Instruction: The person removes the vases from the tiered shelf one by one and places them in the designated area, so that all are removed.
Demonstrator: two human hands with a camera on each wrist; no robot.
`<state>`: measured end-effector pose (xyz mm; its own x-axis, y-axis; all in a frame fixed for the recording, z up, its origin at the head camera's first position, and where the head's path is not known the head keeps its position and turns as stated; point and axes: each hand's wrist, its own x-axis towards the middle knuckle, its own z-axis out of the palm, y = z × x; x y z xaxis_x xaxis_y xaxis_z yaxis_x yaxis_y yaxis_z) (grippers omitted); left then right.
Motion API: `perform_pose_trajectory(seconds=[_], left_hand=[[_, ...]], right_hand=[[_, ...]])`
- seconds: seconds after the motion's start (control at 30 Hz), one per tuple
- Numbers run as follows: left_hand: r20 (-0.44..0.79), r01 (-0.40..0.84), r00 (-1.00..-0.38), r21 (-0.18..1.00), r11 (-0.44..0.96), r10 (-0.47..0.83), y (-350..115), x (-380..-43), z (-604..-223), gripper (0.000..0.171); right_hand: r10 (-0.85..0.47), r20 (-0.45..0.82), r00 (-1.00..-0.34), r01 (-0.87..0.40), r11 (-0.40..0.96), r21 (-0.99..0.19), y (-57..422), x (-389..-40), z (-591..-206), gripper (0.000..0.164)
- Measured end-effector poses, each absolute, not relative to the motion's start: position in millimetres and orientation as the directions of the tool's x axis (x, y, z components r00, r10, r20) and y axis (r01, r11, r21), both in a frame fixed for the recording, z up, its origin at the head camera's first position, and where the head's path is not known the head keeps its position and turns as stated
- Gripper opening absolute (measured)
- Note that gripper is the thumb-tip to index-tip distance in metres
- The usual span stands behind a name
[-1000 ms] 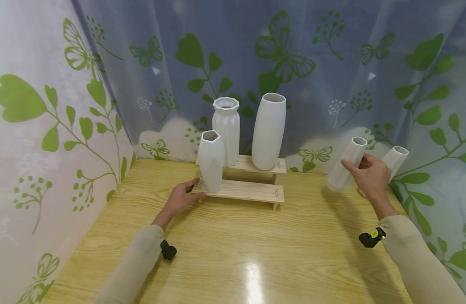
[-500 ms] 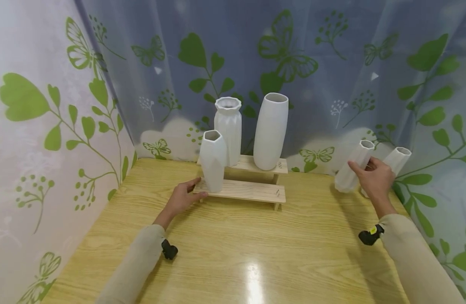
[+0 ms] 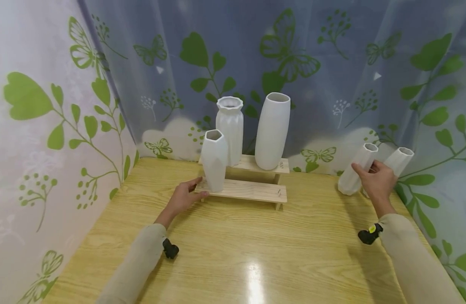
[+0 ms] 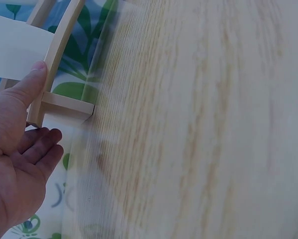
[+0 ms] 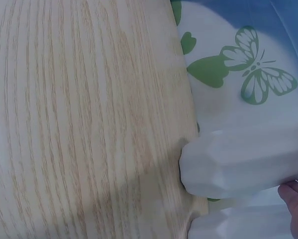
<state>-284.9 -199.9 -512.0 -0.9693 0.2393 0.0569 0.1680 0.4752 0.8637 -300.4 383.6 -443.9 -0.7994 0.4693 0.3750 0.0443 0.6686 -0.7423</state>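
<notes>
My right hand (image 3: 378,180) grips a slim white faceted vase (image 3: 354,175) around its middle, thumb on the near side. In the right wrist view the base of that vase (image 5: 213,167) is at the tabletop. Just right of it stands a second slim white vase (image 3: 399,161), partly hidden behind the hand. My left hand (image 3: 182,197) holds the left end of the lower step of a wooden two-step stand (image 3: 252,190), thumb against its front edge. On that step stands a white vase with a pentagon mouth (image 3: 215,162).
The upper step (image 3: 248,162) bears a ruffled-neck white vase (image 3: 230,126) and a tall smooth white vase (image 3: 272,131). A patterned curtain (image 3: 312,63) borders the wood-grain table (image 3: 233,245) at the back and sides.
My right hand has moved the slim vase a little to the right and down onto the table, closer to its neighbour. The left hand has stayed at the stand.
</notes>
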Motion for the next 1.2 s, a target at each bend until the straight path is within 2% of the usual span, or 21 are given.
perform_pose_trajectory(seconds=[0.6,1.0,1.2], left_hand=[[0.056,0.166,-0.97,0.862,0.478,0.236,-198,-285,-510,0.075],[0.052,0.162,-0.97,0.865,0.474,0.237,-197,-284,-510,0.076],[0.045,0.156,-0.971,0.866,0.476,0.236,-197,-284,-510,0.075]], right_hand=[[0.476,0.32,-0.819,0.085,0.652,-0.754,391,-300,-446,0.063],[0.538,0.228,-0.811,0.154,0.573,-0.805,393,-285,-439,0.08],[0.538,0.229,-0.811,0.146,0.565,-0.812,388,-274,-432,0.08]])
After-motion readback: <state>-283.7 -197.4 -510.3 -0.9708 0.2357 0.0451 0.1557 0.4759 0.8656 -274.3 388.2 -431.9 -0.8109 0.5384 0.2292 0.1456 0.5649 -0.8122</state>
